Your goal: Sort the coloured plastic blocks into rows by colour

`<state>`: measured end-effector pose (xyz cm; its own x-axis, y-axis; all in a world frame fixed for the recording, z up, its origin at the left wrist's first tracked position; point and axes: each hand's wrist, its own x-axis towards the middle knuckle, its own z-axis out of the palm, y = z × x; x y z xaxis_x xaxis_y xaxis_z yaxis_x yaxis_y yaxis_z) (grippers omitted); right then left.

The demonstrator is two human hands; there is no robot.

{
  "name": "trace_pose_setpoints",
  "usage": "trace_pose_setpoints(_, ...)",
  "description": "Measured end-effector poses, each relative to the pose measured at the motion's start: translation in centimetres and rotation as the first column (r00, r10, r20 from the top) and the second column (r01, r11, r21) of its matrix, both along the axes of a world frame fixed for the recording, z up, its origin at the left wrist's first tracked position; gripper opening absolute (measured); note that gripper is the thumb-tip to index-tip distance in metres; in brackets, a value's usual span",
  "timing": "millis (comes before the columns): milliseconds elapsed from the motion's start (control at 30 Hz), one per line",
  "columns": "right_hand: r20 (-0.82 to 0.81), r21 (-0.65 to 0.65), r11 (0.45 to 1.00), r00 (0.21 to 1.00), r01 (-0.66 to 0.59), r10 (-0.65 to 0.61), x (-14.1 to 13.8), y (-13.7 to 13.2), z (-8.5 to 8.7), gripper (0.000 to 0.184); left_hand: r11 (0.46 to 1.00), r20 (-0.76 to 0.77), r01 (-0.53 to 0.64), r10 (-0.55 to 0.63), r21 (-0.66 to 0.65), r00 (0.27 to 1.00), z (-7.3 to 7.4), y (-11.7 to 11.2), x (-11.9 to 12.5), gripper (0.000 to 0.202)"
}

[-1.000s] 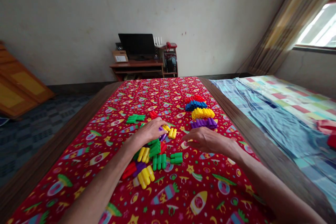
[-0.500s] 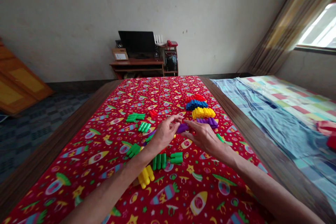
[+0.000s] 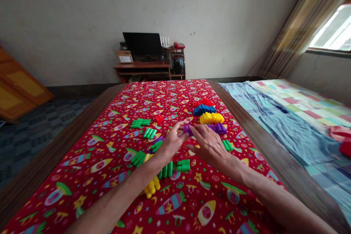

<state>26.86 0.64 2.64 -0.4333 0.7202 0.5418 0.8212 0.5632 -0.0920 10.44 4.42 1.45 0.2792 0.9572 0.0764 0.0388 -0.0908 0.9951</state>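
My left hand (image 3: 173, 138) is closed on a small purple plastic building block (image 3: 187, 129), pinched at the fingertips. Reaching over from the right, my right hand (image 3: 210, 143) has its fingertips against or just beside that block. Its thumb is stretched away from the fingers, and the fingers hide part of the block. Just behind the right hand lies a purple row of blocks (image 3: 218, 128), partly covered by the fingers. Beyond it are a yellow row (image 3: 212, 117), a blue row (image 3: 204, 109) and a red row (image 3: 203, 102).
Green blocks (image 3: 150, 133) lie scattered left of my hands, with yellow blocks (image 3: 152, 187) under my left forearm. Another green block (image 3: 227, 145) is by my right wrist. A red patterned cloth (image 3: 178, 91) covers the table. A bed (image 3: 287, 128) stands right, a computer desk (image 3: 142, 65) ahead.
My right hand's thumb has moved away from the purple block, its fingers now covering more of the block's right side. The green block by my right wrist shows more fully.
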Motion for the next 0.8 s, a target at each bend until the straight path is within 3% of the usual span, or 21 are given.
trace_pose_setpoints(100,0.067,-0.06,0.998,0.998,0.024,-0.02,0.0,-0.1,0.6,0.032,0.996,-0.092,0.062,-0.056,0.067,0.994,0.2,-0.3,0.4,0.04)
trace_pose_setpoints(267,0.168,-0.127,0.981,0.971,-0.148,0.169,1.2,0.3,1.3,0.028,0.981,-0.328,0.108,-0.05,0.161,0.943,0.4,-0.1,0.1,0.056)
trace_pose_setpoints(400,0.144,-0.151,0.964,0.96,-0.219,0.241,2.2,1.0,1.5,0.022,0.974,-0.296,0.185,-0.14,0.129,0.945,-0.2,0.2,-0.1,0.055)
trace_pose_setpoints(533,0.123,-0.191,0.974,0.982,-0.119,0.144,4.7,2.7,1.6,0.016,0.96,-0.266,0.165,-0.102,0.227,0.958,-0.4,0.7,-0.4,0.046)
trace_pose_setpoints(633,0.143,-0.215,0.976,0.989,-0.006,0.038,7.4,3.9,1.6,0.016,0.949,-0.25,0.145,-0.074,0.278,0.965,0.4,1.4,-1.2,0.042)
trace_pose_setpoints(800,0.186,-0.27,0.962,0.982,0.041,0.01,9.6,4.5,1.8,0.017,0.955,-0.186,0.078,-0.025,0.286,0.982,2.2,2.8,-3.1,0.036)
